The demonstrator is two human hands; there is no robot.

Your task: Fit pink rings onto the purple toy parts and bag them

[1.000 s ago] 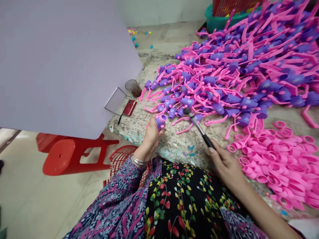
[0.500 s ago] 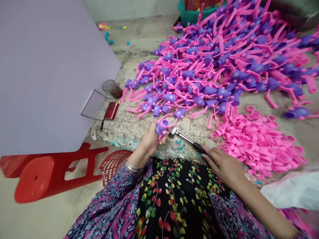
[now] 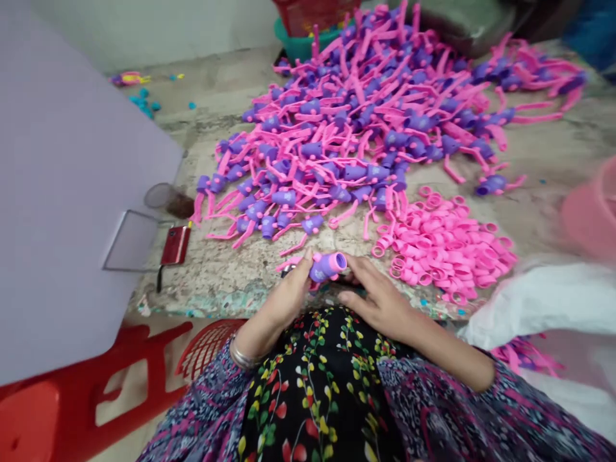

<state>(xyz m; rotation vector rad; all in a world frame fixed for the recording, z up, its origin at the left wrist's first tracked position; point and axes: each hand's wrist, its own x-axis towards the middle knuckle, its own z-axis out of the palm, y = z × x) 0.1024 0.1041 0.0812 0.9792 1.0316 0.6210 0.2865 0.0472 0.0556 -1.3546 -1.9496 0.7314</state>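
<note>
- Purple moulding (image 3: 326,267): low over the bench's near edge, just in front of the torso, pink arm trailing down and open mouth angled up and right, clear of both palms.
- Left hand (image 3: 283,298): grip closed round the moulding's body, thumb and fingers on the sides, so the mouth stays exposed.
- Right hand (image 3: 380,300): grip loose, fingers part-curved, tips at or just beside the moulding's lower side. Hold unclear.
- Dark bar (image 3: 349,280): under the right fingers, mostly hidden. Possibly a tool handle, cannot tell.
- Metal glint (image 3: 289,271): by the left palm, too small to identify.
- Moulding pile (image 3: 337,128): spread across the bench (image 3: 216,282), nearest pieces just beyond the hands. No obstruction between pile and hands.
- Pink rings (image 3: 443,244): loose heap right of the pile, near the right hand.
- Phone (image 3: 176,245): red, left of the pile, beside a clear sheet (image 3: 131,240) and a cup (image 3: 161,196).
- Grey board (image 3: 72,192): blocks the left part of the view.
- Stool (image 3: 96,385), red, and basket (image 3: 206,346), red mesh: on the floor below the bench's near edge.
- White bag (image 3: 543,308): at the bench's right end, below a pink bowl (image 3: 591,218).
- Teal tub (image 3: 298,42): behind the pile.
</note>
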